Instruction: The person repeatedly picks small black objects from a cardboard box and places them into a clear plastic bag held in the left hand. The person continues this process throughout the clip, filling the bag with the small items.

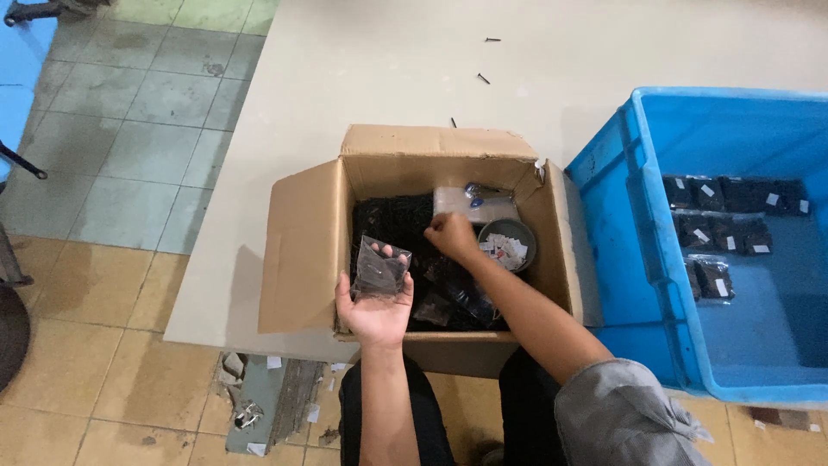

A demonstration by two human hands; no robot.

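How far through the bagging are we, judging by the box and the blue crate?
Done: roughly eight filled, labelled dark packets lie in rows in the blue crate. In hand: the left hand holds up a small clear bag, and the right hand reaches into the black screws in the cardboard box. Left: a large pile of screws remains, and most of the crate floor shows bare.

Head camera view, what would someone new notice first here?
Probably the open cardboard box in the middle, full of dark small parts, with both hands in it: the left hand holds up a small clear bag, and the right hand reaches deeper toward the black pile. Next, the bright blue plastic crate at the right, holding rows of dark filled packets.
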